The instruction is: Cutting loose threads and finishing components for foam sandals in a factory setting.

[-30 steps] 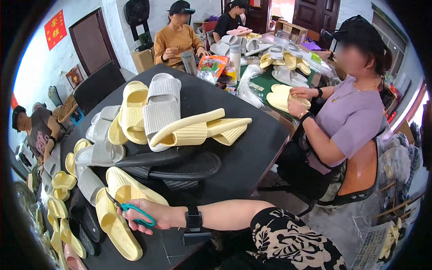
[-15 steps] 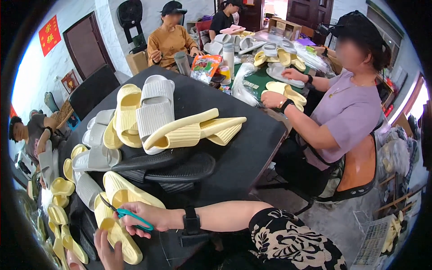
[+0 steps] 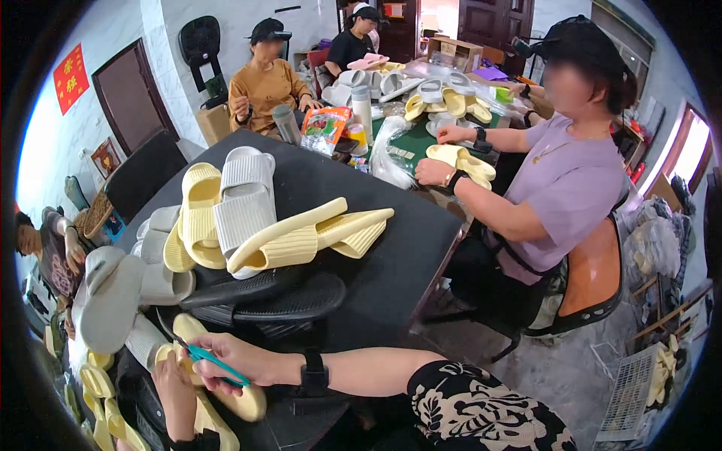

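My right hand (image 3: 235,364) is closed around teal-handled scissors (image 3: 226,368), their dark blades pointing up and left. Beside the blade tips is my left hand (image 3: 174,398), its fingers drawn together at the upper edge of a yellow slide slipper (image 3: 212,427). Whatever those fingertips pinch is too small to make out. Partly under my right hand lies a second yellow slipper (image 3: 248,404). Just beyond are black slippers (image 3: 289,299), lying flat on the dark table (image 3: 391,278).
Grey slippers (image 3: 244,192) and yellow slippers (image 3: 301,239) are heaped farther back. A grey pair (image 3: 111,301) stands tilted near a person (image 3: 56,255) at the left. Across the corner, a person in purple (image 3: 564,173) handles yellow slippers (image 3: 460,163) at a green-topped table.
My left hand has moved up to the scissor tips and its fingers have drawn together. The grey pair at the left has come up and closer. The view has shifted slightly.
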Available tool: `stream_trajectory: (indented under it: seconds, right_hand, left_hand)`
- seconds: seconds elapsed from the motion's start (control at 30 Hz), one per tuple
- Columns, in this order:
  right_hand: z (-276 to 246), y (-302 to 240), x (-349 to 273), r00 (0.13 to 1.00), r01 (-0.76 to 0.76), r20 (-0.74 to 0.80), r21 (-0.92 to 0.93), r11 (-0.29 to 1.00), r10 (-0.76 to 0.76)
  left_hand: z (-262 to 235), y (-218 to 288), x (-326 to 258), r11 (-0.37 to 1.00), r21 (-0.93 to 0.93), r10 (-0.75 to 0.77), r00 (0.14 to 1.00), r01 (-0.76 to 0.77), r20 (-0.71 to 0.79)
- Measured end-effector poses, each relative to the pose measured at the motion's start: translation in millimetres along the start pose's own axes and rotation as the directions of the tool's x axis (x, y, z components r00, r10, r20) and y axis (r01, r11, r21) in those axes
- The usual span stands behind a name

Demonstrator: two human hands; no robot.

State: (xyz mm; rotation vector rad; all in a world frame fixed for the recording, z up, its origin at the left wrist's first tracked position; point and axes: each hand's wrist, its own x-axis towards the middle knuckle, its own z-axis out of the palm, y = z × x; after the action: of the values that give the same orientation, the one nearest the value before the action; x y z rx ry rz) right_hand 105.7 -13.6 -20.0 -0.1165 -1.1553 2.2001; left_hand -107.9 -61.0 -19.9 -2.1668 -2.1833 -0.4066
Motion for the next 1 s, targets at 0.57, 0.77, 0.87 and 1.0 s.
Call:
stream_trajectory:
  seconds: [0.57,0.77,0.87,1.0]
  right_hand:
    - [-8.8,-15.7,-0.2,0.882,0.055,-0.194,-0.862,0.504,-0.428]
    - [-21.0,-6.1,10.2,0.951,0.111,-0.101,-0.772,0.626,-0.293]
    - [-22.7,-9.6,12.5,0.971,0.059,-0.146,-0.615,0.786,-0.187]
    - [-29.5,-7.1,18.9,0.912,0.074,-0.304,-0.541,0.838,-0.277]
  left_hand:
    - [-99.0,33.7,-69.2,0.887,-0.326,0.382,0.917,-0.328,0.117]
    - [-110.0,29.4,-59.8,0.919,-0.200,0.368,0.922,-0.340,0.121]
    - [-92.2,0.7,-49.7,0.837,-0.469,0.335,0.941,-0.280,0.036]
    - [-66.0,-67.9,-30.7,0.930,-0.314,0.224,0.972,-0.190,0.075]
